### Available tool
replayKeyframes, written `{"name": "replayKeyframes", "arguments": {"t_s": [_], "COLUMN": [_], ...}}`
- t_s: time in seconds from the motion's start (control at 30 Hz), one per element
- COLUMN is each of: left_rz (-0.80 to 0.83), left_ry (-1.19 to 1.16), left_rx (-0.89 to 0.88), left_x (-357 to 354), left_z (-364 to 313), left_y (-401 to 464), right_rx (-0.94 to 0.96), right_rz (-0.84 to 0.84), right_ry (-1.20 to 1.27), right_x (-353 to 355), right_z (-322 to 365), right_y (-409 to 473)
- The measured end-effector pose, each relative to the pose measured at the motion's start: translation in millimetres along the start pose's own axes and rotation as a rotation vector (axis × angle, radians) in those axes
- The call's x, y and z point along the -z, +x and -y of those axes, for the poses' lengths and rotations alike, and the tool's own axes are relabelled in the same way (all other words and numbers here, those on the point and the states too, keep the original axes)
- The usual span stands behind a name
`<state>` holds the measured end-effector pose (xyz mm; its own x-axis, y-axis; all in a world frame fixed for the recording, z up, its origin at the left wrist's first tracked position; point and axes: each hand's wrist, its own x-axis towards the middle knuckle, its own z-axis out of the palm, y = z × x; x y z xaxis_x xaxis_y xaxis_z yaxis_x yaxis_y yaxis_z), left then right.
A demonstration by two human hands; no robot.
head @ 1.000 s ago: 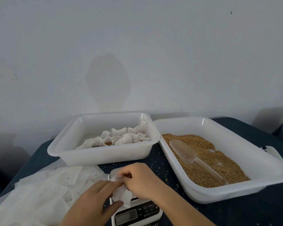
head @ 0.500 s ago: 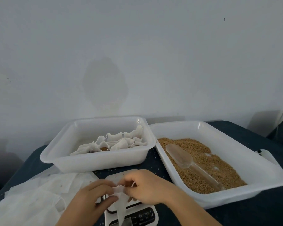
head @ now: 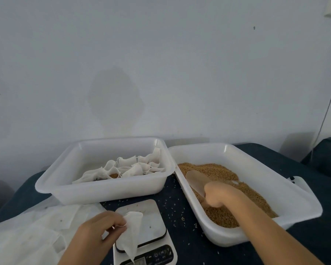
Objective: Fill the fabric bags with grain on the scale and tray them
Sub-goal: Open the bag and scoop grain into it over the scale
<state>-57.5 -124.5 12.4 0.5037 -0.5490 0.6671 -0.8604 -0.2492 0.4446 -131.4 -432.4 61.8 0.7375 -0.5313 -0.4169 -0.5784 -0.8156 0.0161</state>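
- The filling step is judged to be in hand: an empty fabric bag [head: 131, 233] is pinched at its mouth by the fingers of the left hand [head: 101, 227] and held over the scale [head: 144, 229], its lower point hanging down in front of the display.
- The scoop [head: 196, 181] is gripped by the right hand [head: 219, 194], whose fingers are curled round the handle; the bowl of the scoop lies on the grain [head: 214, 170] and looks unloaded.
- Next, a measure of grain would have to be taken up and carried across to the bag; the mouth will probably need to be held wider, since it looks only partly open and the cloth is limp.
- Spilling is judged a risk: loose grains [head: 177, 214] are already scattered on the dark counter [head: 182, 251] between the scale and the right tray [head: 298, 213].
- The right tray is seen to hold the grain, heaped toward its left and near side.
- The left tray [head: 107, 192], just beside it, holds several filled bags [head: 126, 166] clustered toward its right and back; brown grain shows at some open tops.
- A pile of empty bags [head: 33, 234] lies flat on the counter at the left, near the scale.
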Motion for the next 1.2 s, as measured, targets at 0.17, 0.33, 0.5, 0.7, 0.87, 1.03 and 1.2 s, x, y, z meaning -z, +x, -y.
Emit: {"name": "replayKeyframes", "arguments": {"t_s": [0.17,0.33,0.5,0.7,0.87,1.03,1.2], "left_rz": [-0.009,-0.046,-0.065,-0.062,-0.030,-0.015,0.035], "left_ry": [-0.009,-0.006,-0.007,-0.053,-0.003,-0.009,0.007], "left_rx": [-0.005,-0.011,-0.030,-0.003,0.026,0.038,0.080], "left_x": [-1,2,0,-4,-6,-5,1], "left_z": [-1,1,3,-1,-1,-3,-5], "left_y": [1,-1,-2,-1,-2,0,4], "right_rx": [-0.102,-0.185,-0.200,-0.168,-0.094,-0.035,-0.010], "right_rz": [-0.022,-0.028,-0.058,-0.030,-0.111,-0.159,-0.095], "right_ry": [-0.078,-0.100,-0.042,-0.040,0.155,0.248,0.082], "right_x": [1,6,2,-1,7,25,53], "right_z": [-7,-30,-46,-47,-41,-43,-58], "right_y": [15,21,17,12,4,-10,-37]}}
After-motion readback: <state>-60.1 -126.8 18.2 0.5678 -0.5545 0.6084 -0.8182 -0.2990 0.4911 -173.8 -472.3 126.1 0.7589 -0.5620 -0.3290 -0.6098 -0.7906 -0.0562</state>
